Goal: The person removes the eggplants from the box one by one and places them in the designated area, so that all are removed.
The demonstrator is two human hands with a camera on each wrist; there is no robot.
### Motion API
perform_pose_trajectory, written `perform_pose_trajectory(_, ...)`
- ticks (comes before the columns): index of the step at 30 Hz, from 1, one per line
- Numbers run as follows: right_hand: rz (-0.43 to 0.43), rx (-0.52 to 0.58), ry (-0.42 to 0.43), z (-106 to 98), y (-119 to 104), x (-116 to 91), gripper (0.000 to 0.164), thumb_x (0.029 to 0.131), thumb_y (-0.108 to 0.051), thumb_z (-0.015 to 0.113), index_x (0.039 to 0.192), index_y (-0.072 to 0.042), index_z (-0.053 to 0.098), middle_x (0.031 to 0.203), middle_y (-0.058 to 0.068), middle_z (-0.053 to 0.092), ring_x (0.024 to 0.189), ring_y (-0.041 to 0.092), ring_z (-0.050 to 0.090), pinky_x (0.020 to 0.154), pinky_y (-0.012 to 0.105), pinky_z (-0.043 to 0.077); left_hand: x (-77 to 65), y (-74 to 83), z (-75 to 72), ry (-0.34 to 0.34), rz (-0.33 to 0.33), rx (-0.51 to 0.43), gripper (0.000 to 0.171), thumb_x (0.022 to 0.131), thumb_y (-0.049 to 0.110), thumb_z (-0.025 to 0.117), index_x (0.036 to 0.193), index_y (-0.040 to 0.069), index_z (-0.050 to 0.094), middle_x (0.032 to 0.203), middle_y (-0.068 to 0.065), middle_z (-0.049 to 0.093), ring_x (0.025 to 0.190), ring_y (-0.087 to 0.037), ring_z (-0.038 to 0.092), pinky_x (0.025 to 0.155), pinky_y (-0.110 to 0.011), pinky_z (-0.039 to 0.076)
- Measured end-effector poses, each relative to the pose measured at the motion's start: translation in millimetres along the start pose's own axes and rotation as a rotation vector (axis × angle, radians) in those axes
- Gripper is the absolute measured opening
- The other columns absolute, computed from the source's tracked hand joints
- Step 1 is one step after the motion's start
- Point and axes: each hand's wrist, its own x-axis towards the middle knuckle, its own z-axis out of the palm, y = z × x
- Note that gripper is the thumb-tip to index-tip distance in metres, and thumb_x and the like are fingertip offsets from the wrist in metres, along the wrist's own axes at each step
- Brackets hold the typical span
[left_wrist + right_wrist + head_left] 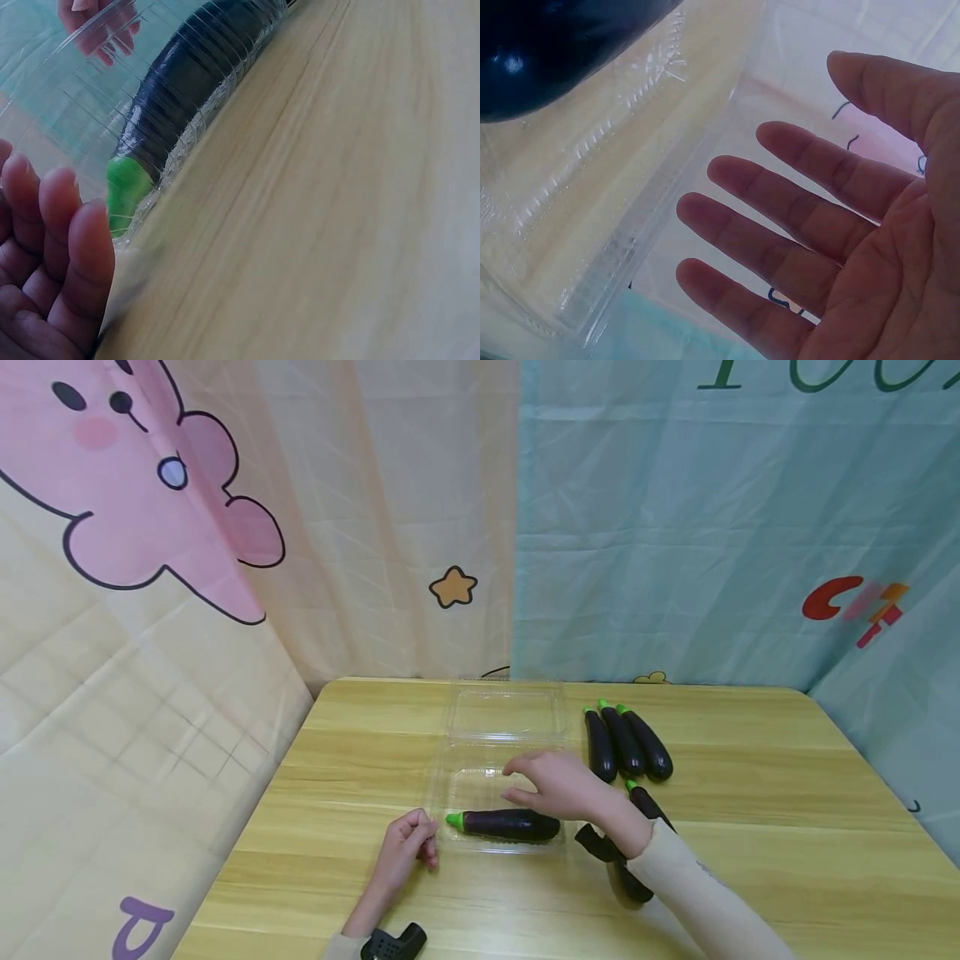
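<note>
A dark purple eggplant (pixel 510 825) with a green stem end lies crosswise in the near side of a clear plastic clamshell box (pixel 465 781). Above the box's tray, my right hand (pixel 558 785) is spread with nothing in it; its fingers (pixel 780 202) stand apart and extended in the right wrist view. At the tray's left edge is my left hand (pixel 408 842), its fingers loosely bent close to the eggplant's stem. The left wrist view shows those fingers (pixel 60 217) beside the box wall, holding nothing visible.
Behind the tray, the box's lid (pixel 506 712) lies folded back on the wooden table (pixel 360 760). Three more eggplants (pixel 626 739) lie side by side at the back right. Another eggplant (pixel 647 802) and a dark rounded end (pixel 633 885) show partly behind my right forearm.
</note>
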Motion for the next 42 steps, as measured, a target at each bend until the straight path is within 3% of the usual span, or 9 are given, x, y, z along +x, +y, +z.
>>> perform_pose_trajectory(4, -0.003, -0.015, -0.041, 3.9, -0.2, 4.7, 0.034, 0.092, -0.036, 0.061, 0.113, -0.010, 0.066, 0.108, 0.005, 0.066, 0.092, 0.020, 0.064, 0.077, 0.038, 0.052, 0.1, -0.4, -0.3, -0.003, 0.004, -0.001, 0.033, 0.094, 0.004, 0.051, 0.072, -0.013, 0.034, 0.056, -0.002, 0.049, 0.047, -0.012, 0.051, 0.045, -0.024, 0.048)
perform_pose_trajectory(13, 0.046, 0.020, -0.222, 10.5, -3.3, 16.3, 0.045, 0.093, -0.039, 0.059, 0.124, -0.006, 0.060, 0.122, 0.007, 0.060, 0.109, 0.023, 0.058, 0.091, 0.040, 0.046, 0.1, -0.6, 0.0, -0.001, 0.011, 0.002, 0.033, 0.094, 0.004, 0.051, 0.072, -0.013, 0.034, 0.057, -0.002, 0.049, 0.047, -0.012, 0.051, 0.045, -0.024, 0.048)
perform_pose_trajectory(19, 0.068, 0.005, -0.291, 14.5, -6.3, 20.1, 0.050, 0.092, -0.042, 0.059, 0.128, -0.007, 0.058, 0.123, 0.008, 0.060, 0.111, 0.024, 0.056, 0.092, 0.040, 0.046, 0.6, -0.9, 0.1, -0.009, 0.015, -0.001, 0.032, 0.095, 0.004, 0.050, 0.071, -0.012, 0.035, 0.057, -0.002, 0.050, 0.047, -0.012, 0.051, 0.045, -0.024, 0.048)
perform_pose_trajectory(28, 0.087, 0.006, -0.351, 21.7, -8.2, 23.0, 0.053, 0.093, -0.044, 0.057, 0.131, -0.007, 0.055, 0.128, 0.006, 0.057, 0.119, 0.021, 0.051, 0.099, 0.036, 0.040, 0.2, -1.1, -0.4, -0.016, 0.029, 0.005, 0.031, 0.095, 0.003, 0.049, 0.071, -0.012, 0.036, 0.057, -0.003, 0.050, 0.047, -0.012, 0.051, 0.045, -0.025, 0.049)
perform_pose_trajectory(42, 0.089, -0.011, -0.370, 28.4, -10.5, 28.1, 0.051, 0.092, -0.044, 0.058, 0.128, -0.007, 0.057, 0.121, 0.005, 0.060, 0.113, 0.019, 0.055, 0.096, 0.034, 0.043, -1.3, 0.3, -0.1, -0.006, 0.013, 0.008, 0.031, 0.095, 0.003, 0.050, 0.072, -0.013, 0.036, 0.057, -0.002, 0.050, 0.047, -0.012, 0.052, 0.045, -0.024, 0.048)
